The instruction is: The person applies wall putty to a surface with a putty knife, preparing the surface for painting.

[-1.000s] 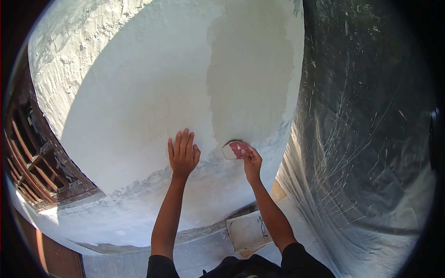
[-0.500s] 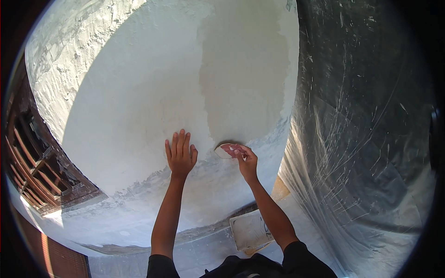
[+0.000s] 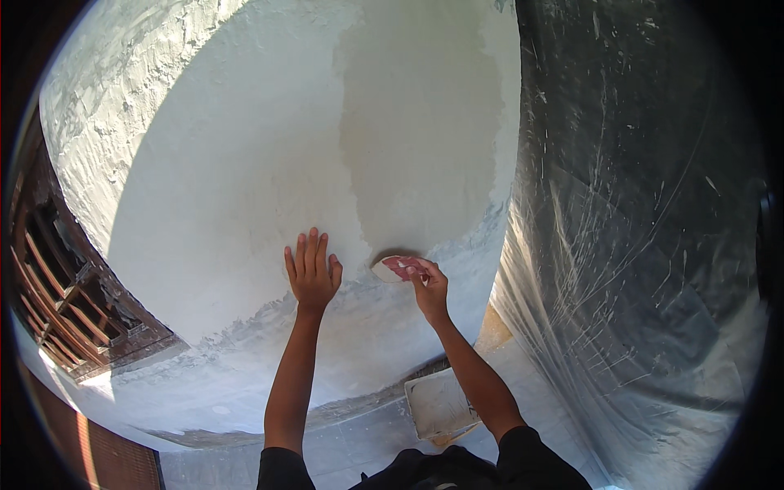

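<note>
My left hand [image 3: 314, 269] lies flat against a pale plastered wall [image 3: 245, 163], fingers spread and pointing up. To its right, my right hand [image 3: 432, 291] pinches a thin, rounded red-and-white piece [image 3: 394, 268] between thumb and fingers. I cannot make out exactly what kind of thing it is. It is held at the wall, with a narrow dark shadow along its upper edge. Just above lies the lower end of a darker, greyish patch [image 3: 425, 131] on the plaster. Rougher, mottled plaster runs below both hands.
Clear plastic sheeting [image 3: 588, 327] hangs over a dark surface on the right. At the left is a brown wooden window grille [image 3: 65, 278]. A whitish, dusty rectangular container [image 3: 437, 404] stands on the covered floor by my right forearm. Sunlight falls on rough plaster [image 3: 106, 122] upper left.
Both hands appear slightly farther left, and the view has shifted a little. My right hand keeps its pinch on the red-and-white piece; my left palm stays on the wall.
</note>
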`<state>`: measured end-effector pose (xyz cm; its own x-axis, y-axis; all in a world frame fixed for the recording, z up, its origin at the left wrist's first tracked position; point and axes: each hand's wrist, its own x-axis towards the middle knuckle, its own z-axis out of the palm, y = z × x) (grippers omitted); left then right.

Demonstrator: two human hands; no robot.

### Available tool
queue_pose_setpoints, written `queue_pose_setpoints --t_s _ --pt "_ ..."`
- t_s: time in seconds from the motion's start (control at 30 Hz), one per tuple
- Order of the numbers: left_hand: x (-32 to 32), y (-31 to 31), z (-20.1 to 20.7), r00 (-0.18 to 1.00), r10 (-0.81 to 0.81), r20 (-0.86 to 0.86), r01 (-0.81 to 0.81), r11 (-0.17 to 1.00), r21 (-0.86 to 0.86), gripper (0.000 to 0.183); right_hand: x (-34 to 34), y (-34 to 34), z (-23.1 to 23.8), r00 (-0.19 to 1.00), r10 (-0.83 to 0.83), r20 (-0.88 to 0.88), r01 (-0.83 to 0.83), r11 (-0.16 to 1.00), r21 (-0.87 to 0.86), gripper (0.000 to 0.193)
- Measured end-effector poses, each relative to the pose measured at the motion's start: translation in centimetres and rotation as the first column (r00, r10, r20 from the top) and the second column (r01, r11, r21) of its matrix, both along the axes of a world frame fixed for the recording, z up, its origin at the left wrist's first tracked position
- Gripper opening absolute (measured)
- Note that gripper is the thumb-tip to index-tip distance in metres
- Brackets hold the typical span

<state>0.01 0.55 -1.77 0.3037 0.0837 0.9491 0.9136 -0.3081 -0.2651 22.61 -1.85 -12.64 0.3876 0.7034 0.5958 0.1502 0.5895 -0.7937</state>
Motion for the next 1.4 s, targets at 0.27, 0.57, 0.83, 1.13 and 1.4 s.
queue_pose_setpoints --t_s 0.27,0.57,0.83,1.13,1.4 --pt "-0.1 0.0 -0.2 1.000 0.002 -0.031 -0.002 1.000 -0.003 0.043 5.8 -0.4 1.0 0.734 -0.074 -0.676 0.094 0.996 -0.007 0.025" --pt "0.4 0.0 -0.4 0.999 0.023 -0.032 -0.023 1.000 0.011 0.044 0.3 -0.7 0.3 0.990 0.073 0.120 -0.058 0.990 -0.129 0.026" --pt "0.3 0.1 -0.9 0.998 0.063 -0.002 -0.063 0.998 0.007 0.042 5.4 -0.5 0.7 0.689 0.028 -0.724 -0.013 1.000 0.026 0.029" --pt "0.7 0.3 -1.3 0.997 0.077 -0.026 -0.078 0.997 -0.027 0.046 0.5 0.3 -1.1 0.997 0.020 0.072 -0.025 0.997 0.067 0.026" --pt "0.3 0.2 -1.2 0.994 0.109 -0.028 -0.109 0.994 -0.011 0.045 8.8 -0.3 0.6 0.754 -0.003 -0.657 0.059 0.996 0.063 0.030"
